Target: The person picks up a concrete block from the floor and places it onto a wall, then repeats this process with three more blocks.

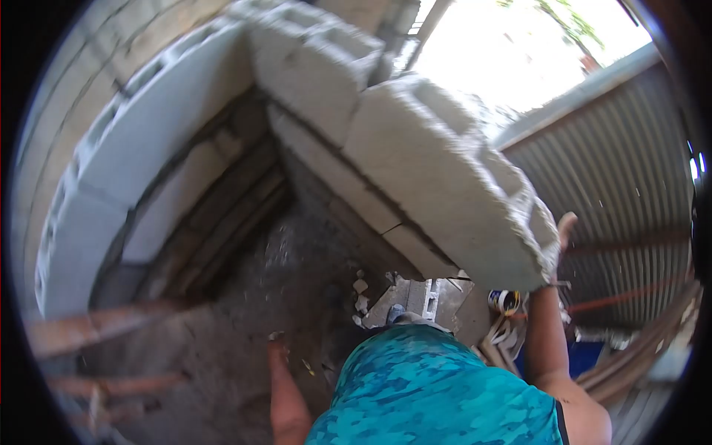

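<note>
Pale hollow-block walls (167, 122) meet at a far corner, running down the left and right sides. Right of them stands a corrugated metal sheet (615, 178). The large concrete block (430, 174) sits in the right wall's top course, at its near end. It should handle as heavy, stiff and rough rather than slippery, its thin edges liable to chip; the solid ends or the webs between the hollows look the soundest hold. A bucket (504, 301) lies near right, below. The right hand (566, 230) is at the block's near end, partly hidden; the left hand (277, 340) is low, blurred. I cannot tell either grip.
</note>
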Tool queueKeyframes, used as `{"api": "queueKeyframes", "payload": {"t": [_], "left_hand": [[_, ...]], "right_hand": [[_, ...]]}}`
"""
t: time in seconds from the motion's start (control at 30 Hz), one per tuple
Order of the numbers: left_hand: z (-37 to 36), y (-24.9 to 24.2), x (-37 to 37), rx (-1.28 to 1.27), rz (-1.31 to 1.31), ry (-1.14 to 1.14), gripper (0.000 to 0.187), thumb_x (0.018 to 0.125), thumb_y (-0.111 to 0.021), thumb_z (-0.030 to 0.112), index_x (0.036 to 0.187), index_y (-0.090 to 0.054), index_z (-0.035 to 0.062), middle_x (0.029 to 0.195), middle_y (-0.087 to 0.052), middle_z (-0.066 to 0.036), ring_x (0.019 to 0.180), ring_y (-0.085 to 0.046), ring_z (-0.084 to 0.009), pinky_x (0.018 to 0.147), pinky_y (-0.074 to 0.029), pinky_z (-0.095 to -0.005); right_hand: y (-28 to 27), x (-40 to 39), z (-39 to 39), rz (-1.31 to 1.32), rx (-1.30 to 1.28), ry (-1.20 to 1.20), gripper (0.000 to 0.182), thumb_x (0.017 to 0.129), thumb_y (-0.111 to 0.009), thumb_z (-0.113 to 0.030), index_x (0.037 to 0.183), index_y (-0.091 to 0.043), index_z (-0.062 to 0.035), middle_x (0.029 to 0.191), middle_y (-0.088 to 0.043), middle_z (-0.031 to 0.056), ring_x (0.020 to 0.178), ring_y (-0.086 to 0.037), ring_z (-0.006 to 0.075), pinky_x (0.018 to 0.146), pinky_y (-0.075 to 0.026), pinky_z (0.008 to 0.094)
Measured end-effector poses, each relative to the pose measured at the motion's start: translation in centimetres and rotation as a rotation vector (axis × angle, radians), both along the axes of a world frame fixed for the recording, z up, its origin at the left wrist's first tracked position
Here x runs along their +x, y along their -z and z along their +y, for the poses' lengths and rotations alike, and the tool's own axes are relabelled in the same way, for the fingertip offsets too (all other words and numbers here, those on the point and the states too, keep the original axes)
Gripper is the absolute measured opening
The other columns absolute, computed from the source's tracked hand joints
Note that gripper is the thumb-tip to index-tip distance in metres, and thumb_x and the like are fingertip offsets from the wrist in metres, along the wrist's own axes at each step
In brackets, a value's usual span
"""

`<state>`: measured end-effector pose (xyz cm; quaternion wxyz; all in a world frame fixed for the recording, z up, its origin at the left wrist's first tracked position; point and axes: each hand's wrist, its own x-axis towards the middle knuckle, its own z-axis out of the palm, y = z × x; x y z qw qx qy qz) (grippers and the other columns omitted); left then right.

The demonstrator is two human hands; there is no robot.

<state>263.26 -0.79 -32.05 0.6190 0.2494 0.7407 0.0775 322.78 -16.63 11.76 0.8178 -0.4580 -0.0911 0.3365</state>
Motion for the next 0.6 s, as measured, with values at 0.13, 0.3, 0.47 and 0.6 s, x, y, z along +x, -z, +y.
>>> {"api": "queueKeyframes", "payload": {"t": [0.13,0.3,0.47,0.6], "left_hand": [[11.0,-1.9,7.7,0.090,-0.039,0.330,0.049,0.087,-0.069,0.026,0.129,-0.057,0.0045,0.101,-0.065,-0.007,0.087,-0.062,-0.0177,0.074,-0.048,-0.0338],[19.4,-1.1,11.4,0.407,-0.035,0.727,0.051,0.087,-0.067,0.025,0.131,-0.056,0.0023,0.116,-0.066,-0.010,0.105,-0.061,-0.0247,0.090,-0.047,-0.0371],[24.2,0.9,10.0,0.866,0.332,1.856,0.044,0.093,-0.054,0.035,0.122,-0.062,0.0024,0.125,-0.063,-0.020,0.109,-0.063,-0.0368,0.085,-0.051,-0.0458],[17.3,4.2,7.8,0.626,0.372,1.309,0.042,0.096,-0.049,0.035,0.119,-0.064,0.0032,0.123,-0.061,-0.025,0.112,-0.061,-0.0402,0.088,-0.052,-0.0490]], "right_hand": [[-0.1,0.2,-0.3,-0.037,-0.138,0.154,0.102,0.087,-0.041,-0.078,0.139,-0.039,0.0097,0.133,-0.054,0.0256,0.118,-0.058,0.0343,0.101,-0.048,0.0471],[0.5,0.5,-1.1,-0.056,-0.160,0.131,0.100,0.087,-0.045,-0.077,0.137,-0.042,0.0091,0.127,-0.057,0.0239,0.113,-0.061,0.0298,0.097,-0.051,0.0434],[0.4,0.3,-0.5,-0.098,-0.182,0.176,0.090,0.092,-0.042,-0.072,0.129,-0.051,0.0097,0.115,-0.064,0.0207,0.102,-0.065,0.0251,0.090,-0.054,0.0386],[0.1,0.3,-0.4,-0.028,-0.147,0.161,0.090,0.094,-0.041,-0.069,0.138,-0.040,0.0094,0.122,-0.061,0.0236,0.107,-0.064,0.0297,0.091,-0.054,0.0430]]}}
